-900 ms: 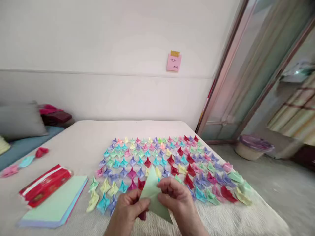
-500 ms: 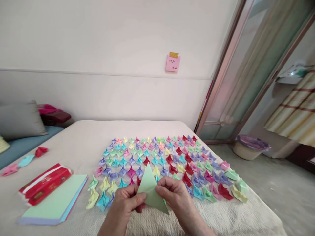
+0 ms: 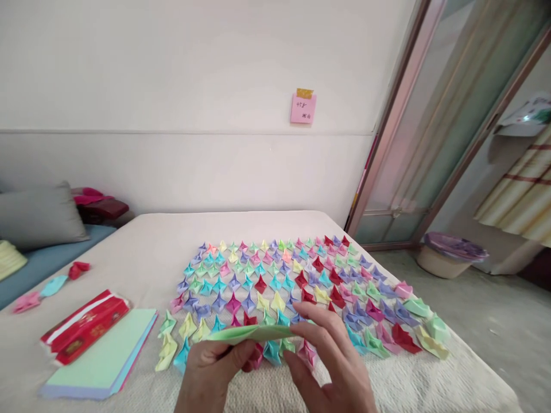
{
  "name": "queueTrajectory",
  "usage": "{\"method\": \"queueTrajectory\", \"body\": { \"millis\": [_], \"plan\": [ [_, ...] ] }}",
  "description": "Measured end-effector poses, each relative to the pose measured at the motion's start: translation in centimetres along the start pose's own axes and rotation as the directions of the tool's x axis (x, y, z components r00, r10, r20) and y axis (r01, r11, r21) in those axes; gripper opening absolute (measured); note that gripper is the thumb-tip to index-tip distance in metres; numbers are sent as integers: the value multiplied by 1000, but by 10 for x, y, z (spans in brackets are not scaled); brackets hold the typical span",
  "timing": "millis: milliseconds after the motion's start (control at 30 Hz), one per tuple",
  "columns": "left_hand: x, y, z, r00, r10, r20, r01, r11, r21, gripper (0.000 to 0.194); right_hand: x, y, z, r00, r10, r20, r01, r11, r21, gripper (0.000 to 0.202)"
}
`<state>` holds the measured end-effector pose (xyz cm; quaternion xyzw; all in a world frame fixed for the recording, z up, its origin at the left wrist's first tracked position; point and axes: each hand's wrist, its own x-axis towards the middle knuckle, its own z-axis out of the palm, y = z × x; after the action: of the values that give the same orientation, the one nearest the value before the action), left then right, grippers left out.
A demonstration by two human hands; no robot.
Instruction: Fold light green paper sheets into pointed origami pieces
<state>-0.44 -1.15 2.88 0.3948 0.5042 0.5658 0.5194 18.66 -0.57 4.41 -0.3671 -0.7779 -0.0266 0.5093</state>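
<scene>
My left hand (image 3: 219, 364) pinches a folded sheet of light green paper (image 3: 249, 334) between thumb and fingers. The paper is seen nearly edge-on, as a thin strip lying sideways with a slit along its top. At its right end my right hand (image 3: 331, 355) has its thumb and fingers spread; the index fingertip meets or nearly meets the paper. Behind and below both hands, rows of small folded paper boats (image 3: 262, 284) in many colours cover the cream bed cover. My hands and the green paper hide some of the nearest boats.
A stack of coloured paper sheets (image 3: 103, 353) lies at left, with a red packet (image 3: 86, 327) partly on it. Beyond are several loose paper boats (image 3: 54, 285) and a grey cushion (image 3: 41, 215). A bin (image 3: 445, 261) stands on the floor at right.
The green paper has turned from an upright pointed shape to a flat, edge-on strip. My right hand has loosened its pinch and spread its fingers. The view has shifted slightly.
</scene>
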Motion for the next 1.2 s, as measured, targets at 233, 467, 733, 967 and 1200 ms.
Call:
{"method": "queueTrajectory", "body": {
  "millis": [233, 467, 733, 967, 1200],
  "plan": [
    [0, -4, -1, 999, 47, 3, -46, 995, -87, 17, -4, -4, 7, 996, -80, -31, 78, 995, -59, 25],
    [1, -2, -1, 999, 46, -2, -46, 997, -60, 17, -4, -10, 14, 992, -53, -118, 48, 998, -46, 15],
    [-4, 2, 6, 999, 37, 3, -36, 995, -95, 18, -3, -6, 12, 996, -2, -90, -5, 997, -76, 18],
    [-4, -1, 5, 999, 35, -24, -37, 994, -104, 19, -1, -7, 10, 995, -48, -89, 35, 989, -145, 17],
    [-2, -3, -8, 995, 90, 50, -92, 995, 35, 20, -1, -10, 2, 989, -134, -61, 113, 955, -274, 15]
  ]
}}
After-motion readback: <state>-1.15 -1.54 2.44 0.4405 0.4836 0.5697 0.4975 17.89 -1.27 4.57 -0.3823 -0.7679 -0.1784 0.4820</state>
